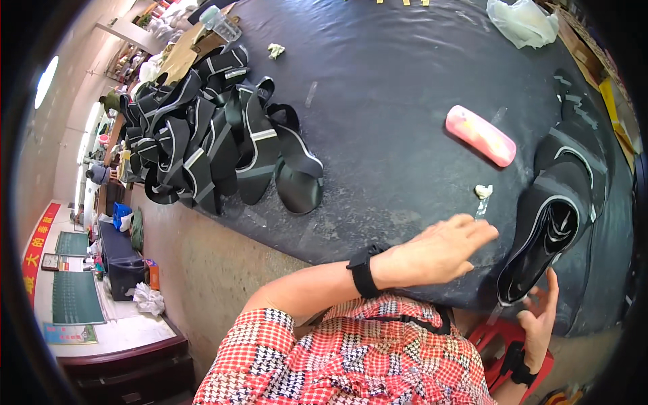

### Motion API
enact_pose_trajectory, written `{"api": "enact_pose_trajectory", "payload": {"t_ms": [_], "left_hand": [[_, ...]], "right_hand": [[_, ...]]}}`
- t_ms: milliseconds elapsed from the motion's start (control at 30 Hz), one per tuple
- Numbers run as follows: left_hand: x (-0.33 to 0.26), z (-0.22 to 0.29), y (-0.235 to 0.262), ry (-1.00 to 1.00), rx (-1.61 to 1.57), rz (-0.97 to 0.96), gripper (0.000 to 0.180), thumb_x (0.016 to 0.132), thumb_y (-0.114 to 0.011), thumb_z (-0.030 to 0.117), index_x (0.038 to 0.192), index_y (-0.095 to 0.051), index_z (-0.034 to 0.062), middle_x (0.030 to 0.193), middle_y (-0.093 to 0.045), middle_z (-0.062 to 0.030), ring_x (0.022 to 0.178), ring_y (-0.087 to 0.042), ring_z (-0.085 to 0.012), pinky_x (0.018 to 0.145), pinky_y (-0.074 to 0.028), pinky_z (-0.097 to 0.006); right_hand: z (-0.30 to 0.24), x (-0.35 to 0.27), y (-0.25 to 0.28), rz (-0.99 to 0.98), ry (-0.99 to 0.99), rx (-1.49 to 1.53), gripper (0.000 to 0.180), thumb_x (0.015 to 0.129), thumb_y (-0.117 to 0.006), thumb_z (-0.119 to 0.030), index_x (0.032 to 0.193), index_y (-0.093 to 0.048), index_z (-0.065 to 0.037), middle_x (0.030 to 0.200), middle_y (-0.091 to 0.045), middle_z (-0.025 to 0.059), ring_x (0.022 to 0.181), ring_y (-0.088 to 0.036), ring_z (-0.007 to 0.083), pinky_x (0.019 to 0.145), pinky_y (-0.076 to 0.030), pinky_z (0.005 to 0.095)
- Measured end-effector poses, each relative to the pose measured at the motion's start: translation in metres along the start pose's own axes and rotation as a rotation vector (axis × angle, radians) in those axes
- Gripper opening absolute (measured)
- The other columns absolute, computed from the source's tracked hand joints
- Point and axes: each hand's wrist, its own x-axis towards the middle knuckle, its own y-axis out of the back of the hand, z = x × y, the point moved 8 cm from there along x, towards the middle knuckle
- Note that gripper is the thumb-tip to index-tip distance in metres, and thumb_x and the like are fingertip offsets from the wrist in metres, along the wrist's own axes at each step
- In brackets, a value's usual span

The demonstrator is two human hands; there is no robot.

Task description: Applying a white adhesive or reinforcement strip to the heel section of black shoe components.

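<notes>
My left hand (pixel 435 251) hovers over the near edge of the dark table, palm down, fingers stretched out and nothing held. Low on the right, my right hand (pixel 540 314) has its fingers apart beside the near end of a stack of black padded fabric pieces with grey trim (pixel 540 229). One fingertip is close to the stack's lower edge; whether it touches, I cannot tell. The nearest piece curves open and shows a shiny black inside. On the left of the table lies a heap of similar black strapped pieces (pixel 223 135).
A pink oblong case (pixel 480 136) and a crumpled white scrap (pixel 483 192) lie on the table (pixel 378 169). Farther back are a clear plastic bag (pixel 523 23), a clear plastic bottle (pixel 221 23) and another white scrap (pixel 276 50). A red stool (pixel 540 368) stands below the right edge.
</notes>
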Motion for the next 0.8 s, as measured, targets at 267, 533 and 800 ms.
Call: {"api": "enact_pose_trajectory", "payload": {"t_ms": [267,533,800], "left_hand": [[-0.042,-0.038,0.032,0.142,-0.052,-0.038,0.062,0.071,-0.066,0.012,0.124,-0.038,-0.0001,0.122,-0.044,-0.0211,0.114,-0.042,-0.0344,0.097,-0.035,-0.038],[-0.199,-0.106,0.297,0.601,0.740,0.739,0.068,0.070,-0.069,0.017,0.125,-0.036,-0.0020,0.121,-0.046,-0.0247,0.115,-0.043,-0.0333,0.098,-0.033,-0.036],[-0.177,-0.108,0.194,0.121,0.884,0.511,0.051,0.072,-0.060,0.007,0.121,-0.045,0.0057,0.122,-0.046,-0.0149,0.116,-0.041,-0.0304,0.098,-0.029,-0.043]], "right_hand": [[-0.021,-0.034,-0.046,0.509,0.495,-1.042,0.085,0.062,-0.070,-0.010,0.133,-0.024,0.001,0.137,-0.025,0.0189,0.127,-0.025,0.0339,0.105,-0.019,0.0421],[-0.014,0.021,-0.013,0.961,0.523,-0.761,0.068,0.079,-0.062,-0.012,0.133,-0.024,0.004,0.134,-0.031,0.0228,0.125,-0.030,0.0325,0.104,-0.021,0.0369],[-0.028,-0.059,-0.042,0.581,0.221,-0.466,0.063,0.069,-0.061,0.000,0.127,-0.038,-0.001,0.125,-0.042,0.0150,0.116,-0.042,0.0297,0.093,-0.038,0.0381]]}}
